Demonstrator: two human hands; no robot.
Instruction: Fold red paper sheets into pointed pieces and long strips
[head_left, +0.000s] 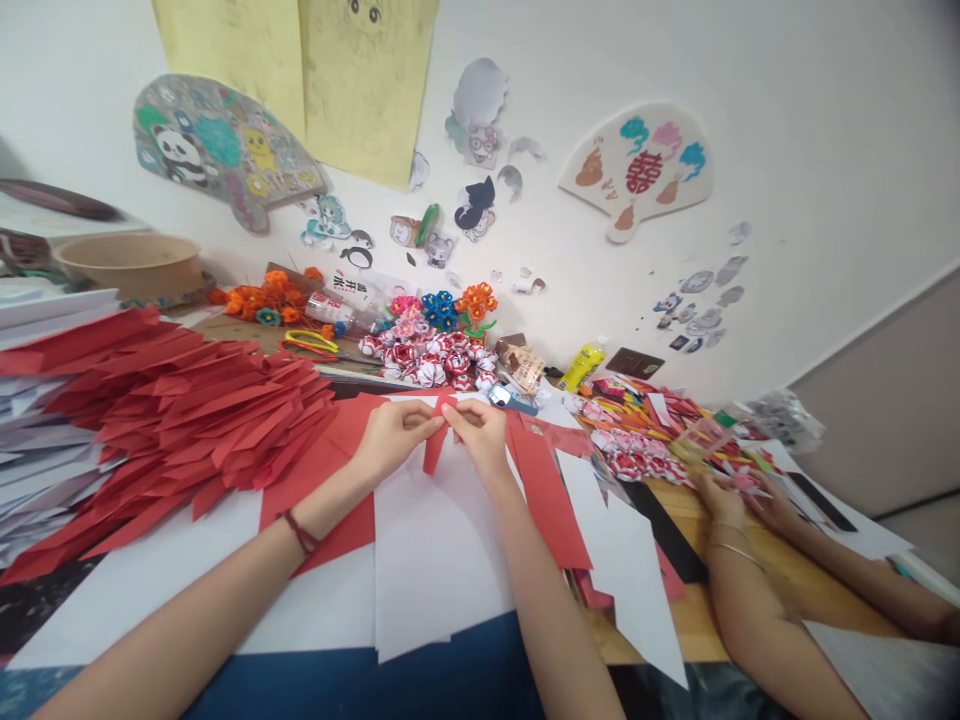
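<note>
Between my two hands, above the middle of the table, is a narrow red paper strip point(433, 455) that hangs downward. My left hand point(397, 432) pinches its top edge from the left with thumb and forefinger. From the right, my right hand point(478, 432) pinches the same top end, the fingertips of both hands nearly meeting. Beneath them lie white paper sheets point(442, 560), with a red paper sheet point(337, 510) to the left and another red sheet point(551, 500) to the right.
A large heap of folded red strips point(195, 410) lies left, beside stacked white strips point(30, 450). Red-and-white paper flowers point(435, 358) stand at the back, near a yellow bottle point(583, 365). At right, another person's hands point(724, 500) hold a pinkish paper flower point(744, 480).
</note>
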